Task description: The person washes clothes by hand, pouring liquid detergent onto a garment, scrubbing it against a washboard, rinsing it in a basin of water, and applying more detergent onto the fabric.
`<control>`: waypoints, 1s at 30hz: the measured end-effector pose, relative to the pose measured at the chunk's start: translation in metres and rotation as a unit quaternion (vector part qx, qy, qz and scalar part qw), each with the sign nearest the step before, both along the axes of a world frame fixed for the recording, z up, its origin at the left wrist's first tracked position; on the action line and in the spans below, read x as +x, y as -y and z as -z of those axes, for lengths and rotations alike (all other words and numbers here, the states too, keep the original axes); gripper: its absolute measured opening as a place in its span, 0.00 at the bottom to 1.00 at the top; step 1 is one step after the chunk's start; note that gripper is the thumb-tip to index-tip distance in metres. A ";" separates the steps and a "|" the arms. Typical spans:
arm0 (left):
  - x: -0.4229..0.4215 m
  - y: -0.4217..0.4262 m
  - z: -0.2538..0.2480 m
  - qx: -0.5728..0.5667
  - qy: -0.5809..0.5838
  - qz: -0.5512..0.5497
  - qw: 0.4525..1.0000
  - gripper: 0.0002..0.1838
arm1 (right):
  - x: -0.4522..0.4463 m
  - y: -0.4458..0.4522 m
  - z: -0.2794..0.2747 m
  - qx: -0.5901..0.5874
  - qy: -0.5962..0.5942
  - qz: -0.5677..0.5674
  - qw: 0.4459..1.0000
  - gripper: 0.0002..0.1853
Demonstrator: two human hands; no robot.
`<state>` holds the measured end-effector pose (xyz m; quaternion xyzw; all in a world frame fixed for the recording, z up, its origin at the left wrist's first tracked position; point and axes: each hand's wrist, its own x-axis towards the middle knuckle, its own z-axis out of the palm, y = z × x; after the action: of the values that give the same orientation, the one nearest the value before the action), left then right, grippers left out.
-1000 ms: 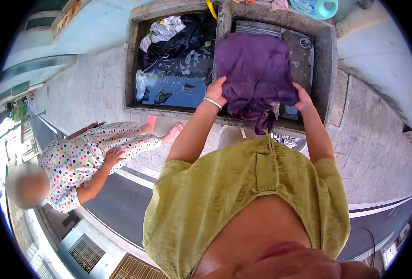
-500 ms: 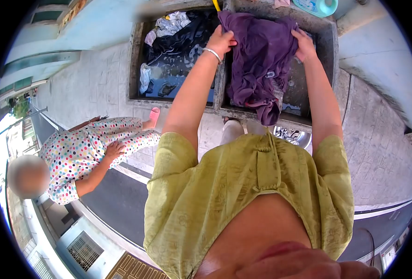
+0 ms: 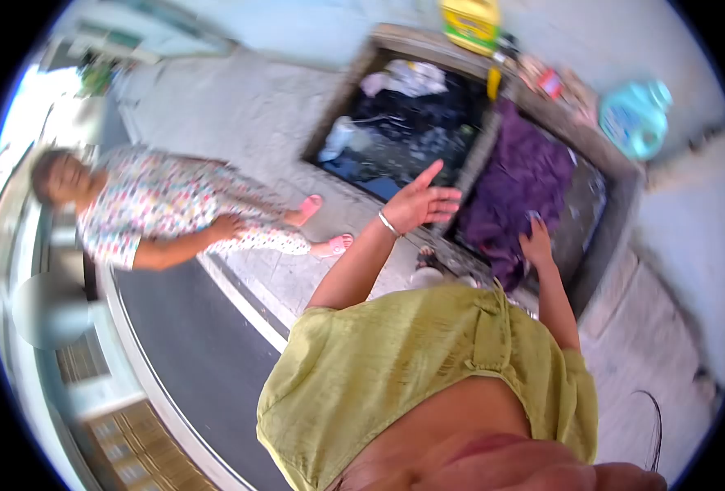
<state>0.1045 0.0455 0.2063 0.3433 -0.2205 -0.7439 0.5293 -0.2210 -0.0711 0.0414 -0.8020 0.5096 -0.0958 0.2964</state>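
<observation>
A wet purple garment (image 3: 519,176) lies bunched in the right basin of a concrete wash sink (image 3: 628,209), with one end hanging toward the front rim. My right hand (image 3: 536,245) is at the garment's near right part, its fingertips pinched on the cloth beside a small pale spot, perhaps a label. My left hand (image 3: 421,203) is off the cloth, in the air in front of the left basin. Its fingers are spread and hold nothing, and a silver bangle (image 3: 389,223) circles the wrist.
Dark clothes (image 3: 428,102) and a whitish cloth (image 3: 418,78) soak in the left basin's water. A yellow jug (image 3: 470,24), a pinkish cloth (image 3: 560,86) and a turquoise detergent bottle (image 3: 636,119) stand along the back. On the left, a person (image 3: 166,204) in dotted clothes stands nearby.
My left hand has let go of the purple garment and opened away from it. The garment now lies lower in the basin. My right hand has moved to its near part. The view has turned.
</observation>
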 end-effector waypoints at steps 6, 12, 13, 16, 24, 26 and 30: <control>0.110 -0.003 -0.119 -0.333 -0.129 -0.228 0.906 0.29 | 0.038 0.018 -0.033 0.090 -0.248 -0.079 0.961 0.31; 0.151 -0.039 -0.142 -0.376 -0.257 -0.323 0.830 0.31 | 0.067 0.019 -0.054 0.017 -0.273 -0.106 0.956 0.17; 0.150 -0.046 -0.140 -0.387 -0.254 -0.327 0.823 0.31 | 0.069 0.020 -0.053 0.024 -0.286 -0.115 0.951 0.17; 0.147 -0.060 -0.118 -0.319 -0.272 -0.355 0.836 0.28 | 0.070 0.026 -0.044 0.029 -0.303 -0.118 0.945 0.17; 0.180 0.028 -0.212 -0.276 -0.034 -0.192 0.941 0.37 | 0.084 0.020 -0.055 0.059 -0.328 -0.085 0.939 0.19; 0.202 0.072 -0.284 -0.326 0.080 -0.152 0.929 0.41 | 0.081 0.020 -0.054 0.054 -0.330 -0.095 0.938 0.19; 0.191 0.118 -0.408 -0.394 0.334 -0.224 0.826 0.40 | 0.074 0.015 -0.057 0.056 -0.298 -0.079 0.950 0.19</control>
<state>0.2958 -0.0730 0.6144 0.3730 -0.5756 -0.2946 0.6653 -0.1468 -0.0856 0.0981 -0.8137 0.5145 0.1997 0.1826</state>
